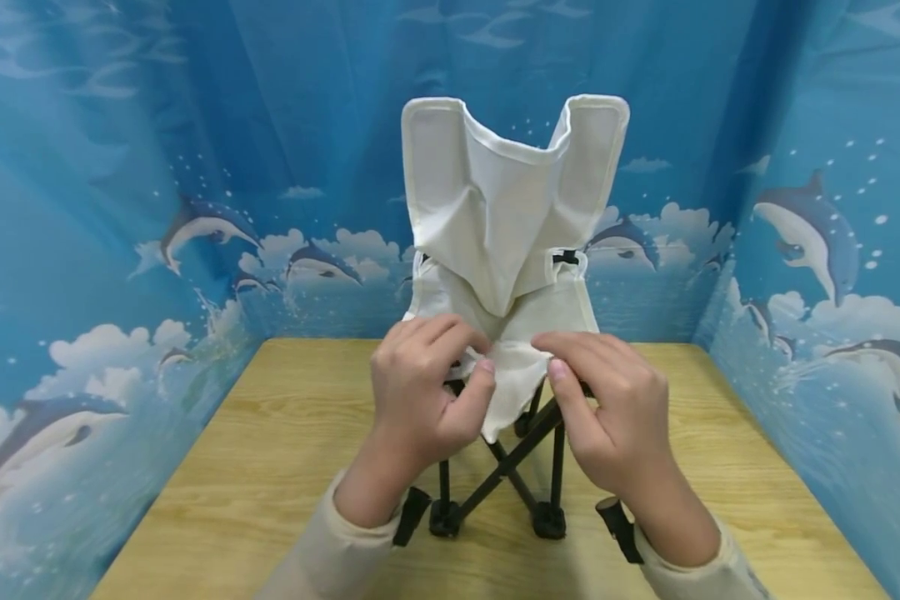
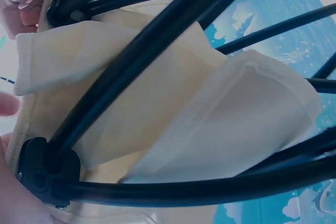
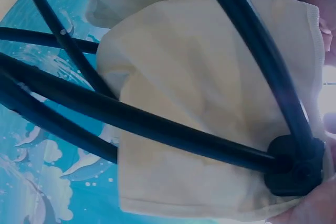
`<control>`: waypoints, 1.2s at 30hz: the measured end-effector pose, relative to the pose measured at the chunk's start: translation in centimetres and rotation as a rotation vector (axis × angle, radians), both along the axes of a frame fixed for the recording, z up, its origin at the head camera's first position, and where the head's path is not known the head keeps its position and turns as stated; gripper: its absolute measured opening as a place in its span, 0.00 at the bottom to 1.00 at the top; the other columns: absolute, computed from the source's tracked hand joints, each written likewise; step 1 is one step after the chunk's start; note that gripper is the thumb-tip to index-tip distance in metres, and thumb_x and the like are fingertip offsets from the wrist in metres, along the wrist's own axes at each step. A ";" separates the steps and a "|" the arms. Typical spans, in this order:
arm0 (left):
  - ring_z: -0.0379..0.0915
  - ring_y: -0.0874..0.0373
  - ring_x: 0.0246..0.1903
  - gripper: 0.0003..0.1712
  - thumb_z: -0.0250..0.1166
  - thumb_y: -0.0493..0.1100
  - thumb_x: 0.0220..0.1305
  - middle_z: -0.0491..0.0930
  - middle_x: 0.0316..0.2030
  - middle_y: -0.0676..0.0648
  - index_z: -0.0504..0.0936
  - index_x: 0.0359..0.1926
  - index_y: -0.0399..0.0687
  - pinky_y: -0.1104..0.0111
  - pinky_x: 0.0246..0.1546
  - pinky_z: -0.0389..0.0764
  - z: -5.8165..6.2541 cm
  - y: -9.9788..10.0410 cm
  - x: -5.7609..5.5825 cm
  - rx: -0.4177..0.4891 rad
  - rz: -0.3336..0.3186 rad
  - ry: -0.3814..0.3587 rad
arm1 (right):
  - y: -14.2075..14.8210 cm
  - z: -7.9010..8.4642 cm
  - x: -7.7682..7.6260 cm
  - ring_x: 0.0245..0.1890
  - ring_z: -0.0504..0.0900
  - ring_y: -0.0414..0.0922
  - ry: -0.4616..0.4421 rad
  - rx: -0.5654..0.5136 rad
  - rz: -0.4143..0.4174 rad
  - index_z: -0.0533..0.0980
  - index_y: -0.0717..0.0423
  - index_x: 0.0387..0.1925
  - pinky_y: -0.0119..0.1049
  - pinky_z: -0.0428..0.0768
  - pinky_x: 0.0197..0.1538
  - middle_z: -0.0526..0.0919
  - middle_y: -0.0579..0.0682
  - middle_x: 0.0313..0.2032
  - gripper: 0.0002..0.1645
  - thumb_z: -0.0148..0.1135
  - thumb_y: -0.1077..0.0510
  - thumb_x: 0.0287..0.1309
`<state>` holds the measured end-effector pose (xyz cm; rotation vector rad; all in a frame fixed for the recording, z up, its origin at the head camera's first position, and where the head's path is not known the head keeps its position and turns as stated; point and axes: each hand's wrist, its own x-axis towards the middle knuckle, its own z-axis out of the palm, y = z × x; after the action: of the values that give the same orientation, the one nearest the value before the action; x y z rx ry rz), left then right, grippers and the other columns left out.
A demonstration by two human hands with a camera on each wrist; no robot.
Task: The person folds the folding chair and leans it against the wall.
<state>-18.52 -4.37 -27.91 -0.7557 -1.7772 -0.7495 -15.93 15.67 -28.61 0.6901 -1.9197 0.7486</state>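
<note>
A small folding chair (image 1: pixel 504 462) with a black tube frame stands in front of me, and white fabric is fitted over it. My left hand (image 1: pixel 427 383) curls at the left front corner of the seat, thumb and fingertips at the fabric there. Opposite it, my right hand (image 1: pixel 615 400) pinches the right front edge of the seat fabric (image 1: pixel 516 379) between thumb and fingers. A pointed flap of cloth hangs down between the hands. Both wrist views look from below at the cloth underside (image 2: pixel 152 87), crossing black tubes (image 3: pixel 173 129) and black corner joints (image 3: pixel 294 166).
The white backrest (image 1: pixel 506 192) rises behind the seat, its two top corners standing up and its middle sagging. The chair's black feet (image 1: pixel 549 521) rest on a wood-grain table (image 1: pixel 285 467). Blue dolphin-print curtains (image 1: pixel 330 167) enclose the table at the back and sides.
</note>
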 end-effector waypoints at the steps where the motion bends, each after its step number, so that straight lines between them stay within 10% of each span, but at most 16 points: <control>1: 0.72 0.54 0.26 0.09 0.58 0.44 0.58 0.85 0.29 0.51 0.82 0.25 0.51 0.60 0.30 0.74 -0.1 0.0 0.0 0.016 -0.009 -0.004 | 0.0 -0.1 0.0 0.46 0.90 0.51 0.008 -0.022 0.019 0.89 0.57 0.47 0.42 0.85 0.48 0.93 0.50 0.46 0.18 0.55 0.60 0.67; 13: 0.71 0.49 0.32 0.05 0.57 0.40 0.58 0.77 0.29 0.45 0.76 0.27 0.45 0.56 0.40 0.74 -1.2 -0.7 -0.5 0.003 -0.060 0.065 | 1.1 -2.2 -1.2 0.48 0.77 0.55 0.086 -0.210 0.151 0.82 0.68 0.42 0.31 0.72 0.57 0.81 0.68 0.45 0.17 0.58 0.55 0.72; 36: 0.64 0.52 0.26 0.13 0.57 0.40 0.68 0.68 0.25 0.47 0.73 0.25 0.45 0.57 0.35 0.67 -2.2 -1.2 -0.9 0.004 -0.104 0.255 | 1.4 -3.3 -1.3 0.40 0.79 0.60 0.197 -0.152 0.110 0.86 0.68 0.40 0.40 0.71 0.49 0.85 0.65 0.41 0.26 0.50 0.52 0.79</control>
<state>-19.42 -5.53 -30.13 -0.9041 -1.5161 -0.6917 -17.21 17.08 -31.94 0.7506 -1.6399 0.8528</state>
